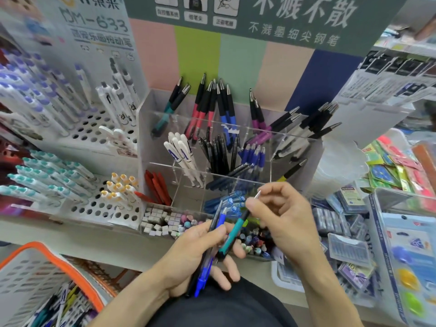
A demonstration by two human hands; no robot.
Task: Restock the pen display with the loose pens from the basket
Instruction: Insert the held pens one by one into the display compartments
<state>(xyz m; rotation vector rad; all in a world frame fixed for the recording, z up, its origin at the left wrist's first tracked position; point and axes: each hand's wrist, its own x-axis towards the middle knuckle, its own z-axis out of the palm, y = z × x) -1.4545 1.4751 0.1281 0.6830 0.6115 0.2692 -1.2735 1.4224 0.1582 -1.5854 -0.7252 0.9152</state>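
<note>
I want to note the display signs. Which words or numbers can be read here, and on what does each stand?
"不溅不散": green header board, large.
"不溅墨细尖钢笔": same board, smaller line.
"MM-633": white pen rack card; first letters uncertain.
Board icon captions, card's other lines, right-side packets: too blurred or small.

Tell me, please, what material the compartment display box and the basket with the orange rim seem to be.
Display box: likely clear acrylic, glossy; the pens show through its walls, whose edges catch light.
Basket: probably moulded plastic, matte white; slotted walls under an orange rim.
</note>
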